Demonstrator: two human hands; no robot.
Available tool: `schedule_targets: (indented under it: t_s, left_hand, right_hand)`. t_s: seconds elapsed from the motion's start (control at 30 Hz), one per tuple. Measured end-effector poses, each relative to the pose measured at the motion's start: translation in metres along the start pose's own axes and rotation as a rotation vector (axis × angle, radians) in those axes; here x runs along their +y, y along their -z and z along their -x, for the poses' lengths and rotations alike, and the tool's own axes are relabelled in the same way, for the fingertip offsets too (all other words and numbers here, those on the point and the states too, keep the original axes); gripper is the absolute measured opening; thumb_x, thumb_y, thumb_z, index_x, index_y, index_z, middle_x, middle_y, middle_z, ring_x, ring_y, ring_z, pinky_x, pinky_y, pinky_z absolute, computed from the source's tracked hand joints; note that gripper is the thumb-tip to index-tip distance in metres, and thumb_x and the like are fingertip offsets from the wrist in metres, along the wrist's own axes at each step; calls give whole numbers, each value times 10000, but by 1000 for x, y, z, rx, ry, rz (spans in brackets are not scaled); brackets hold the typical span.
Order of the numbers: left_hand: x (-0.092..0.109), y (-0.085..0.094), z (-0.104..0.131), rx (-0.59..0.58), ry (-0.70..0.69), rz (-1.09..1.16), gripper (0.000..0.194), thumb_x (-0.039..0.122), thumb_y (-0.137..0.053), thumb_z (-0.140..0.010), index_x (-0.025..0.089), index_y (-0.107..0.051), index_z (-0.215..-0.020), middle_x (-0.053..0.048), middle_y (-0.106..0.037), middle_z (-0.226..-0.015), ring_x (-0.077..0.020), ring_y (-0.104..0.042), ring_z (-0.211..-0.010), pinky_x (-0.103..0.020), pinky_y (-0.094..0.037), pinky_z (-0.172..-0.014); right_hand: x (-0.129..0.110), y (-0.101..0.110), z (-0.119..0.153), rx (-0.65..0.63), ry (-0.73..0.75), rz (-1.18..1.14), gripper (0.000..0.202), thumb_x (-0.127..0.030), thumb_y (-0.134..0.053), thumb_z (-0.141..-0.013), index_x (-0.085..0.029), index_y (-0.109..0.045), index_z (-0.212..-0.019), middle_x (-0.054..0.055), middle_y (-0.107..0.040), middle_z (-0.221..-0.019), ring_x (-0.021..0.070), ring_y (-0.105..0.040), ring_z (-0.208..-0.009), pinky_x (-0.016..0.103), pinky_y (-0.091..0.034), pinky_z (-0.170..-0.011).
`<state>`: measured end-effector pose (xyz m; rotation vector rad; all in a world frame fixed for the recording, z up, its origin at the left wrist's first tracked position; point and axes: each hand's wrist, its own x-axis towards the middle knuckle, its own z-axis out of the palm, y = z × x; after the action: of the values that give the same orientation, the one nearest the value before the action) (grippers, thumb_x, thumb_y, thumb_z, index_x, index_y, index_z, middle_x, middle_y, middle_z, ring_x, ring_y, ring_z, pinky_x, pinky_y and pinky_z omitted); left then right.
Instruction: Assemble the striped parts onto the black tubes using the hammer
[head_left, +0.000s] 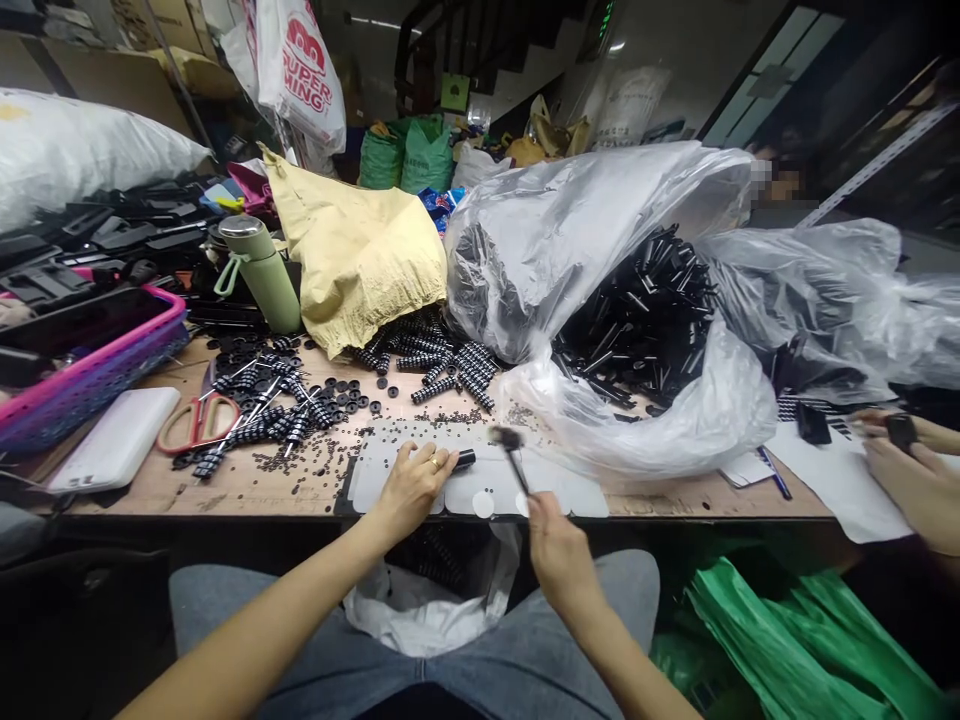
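My left hand rests on a whitish board at the table's front edge, a ring on one finger. Its closed fingers grip a short black tubular piece, whose end pokes out to the right. My right hand is wrapped round the handle of a small hammer, and the slightly blurred dark head is raised near the black piece, apart from it. Tiny dark rings lie scattered to the left. Beyond the board is a pile of ribbed black rollers.
A plastic bag of black parts spills open at centre right. On the left are scissors, a white case, a pink-rimmed basket and a green flask. Another person's hands work at the far right.
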<state>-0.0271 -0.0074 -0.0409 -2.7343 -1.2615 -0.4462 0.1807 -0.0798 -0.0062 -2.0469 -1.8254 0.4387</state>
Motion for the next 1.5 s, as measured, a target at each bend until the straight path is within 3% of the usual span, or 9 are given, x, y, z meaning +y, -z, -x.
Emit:
schedule_targets:
  t_s: [0.1,0.3,0.53,0.67,0.8,0.9,1.07,1.27,1.5]
  left_hand:
    - [8,-2,0,-36,28,-24,394,80,-298,-845,142,-425,-1213,-89,-573,-1104,-201,-485,-1034,-406,-314,-870]
    - [41,-17,-3,-9,95,-7,708,497,-326,-809,-16,-274,-1295,-220,-305,-1348,-298,-187,-1280,-461,-129,-1026]
    - [37,-26,-9,-12,51,65,477,184,-312,-814,36,-329,-1266,-187,-466,-1219,-250,-407,-1146,-426,-291,-946]
    - [31,0,-15,-106,163,236,316,84,-347,-790,126,-527,-1047,-116,-588,-913,-211,-528,-896,-340,-430,-757]
    - [10,20,-30,-100,250,331,212,215,-428,-820,153,-551,-982,-93,-568,-842,-193,-527,-783,-298,-448,-658]
    - [-26,15,-57,-26,500,230,245,165,-401,-822,79,-532,-1010,-151,-561,-905,-222,-521,-841,-344,-435,-701]
    - [-66,-2,-81,-24,465,238,202,101,-410,-787,61,-582,-885,-145,-589,-826,-235,-539,-825,-358,-430,-724]
    - [-45,23,-30,22,341,319,250,186,-419,-817,136,-564,-1016,-79,-598,-878,-189,-552,-838,-309,-450,-752]
    - [-28,18,14,30,410,209,258,176,-457,-797,110,-582,-1012,-138,-584,-924,-248,-534,-885,-392,-449,-770]
  right_hand:
    - [-12,4,0,-98,21,100,345,-414,-222,-890,-208,-450,-733,-17,-483,-488,152,-504,-449,218,-290,-452]
    - [-49,24,3,80,153,-172,388,-417,-151,-904,-194,-451,-800,-19,-490,-526,115,-478,-436,201,-332,-458]
    - [-68,-14,-2,-256,235,138,388,-384,-154,-915,-202,-481,-810,28,-605,-614,171,-572,-541,230,-283,-479]
    - [-44,4,-17,-126,150,134,406,-428,-133,-909,-214,-449,-772,11,-572,-567,175,-571,-543,231,-264,-468]
    - [-5,8,-29,-43,61,311,360,-431,-214,-899,-217,-460,-749,16,-570,-574,176,-547,-505,244,-248,-461]
    - [14,2,-36,25,64,375,349,-423,-257,-892,-206,-476,-728,39,-583,-665,185,-556,-599,256,-307,-508]
    - [29,28,-87,230,153,206,310,-376,-290,-891,-175,-525,-904,79,-579,-899,186,-518,-843,273,-379,-703]
    - [85,85,-180,304,-223,201,209,-141,-397,-806,-74,-578,-886,197,-584,-930,245,-487,-937,343,-345,-752]
    - [89,95,-195,250,-252,-38,188,-145,-497,-752,-59,-614,-871,172,-629,-872,217,-559,-855,331,-377,-736]
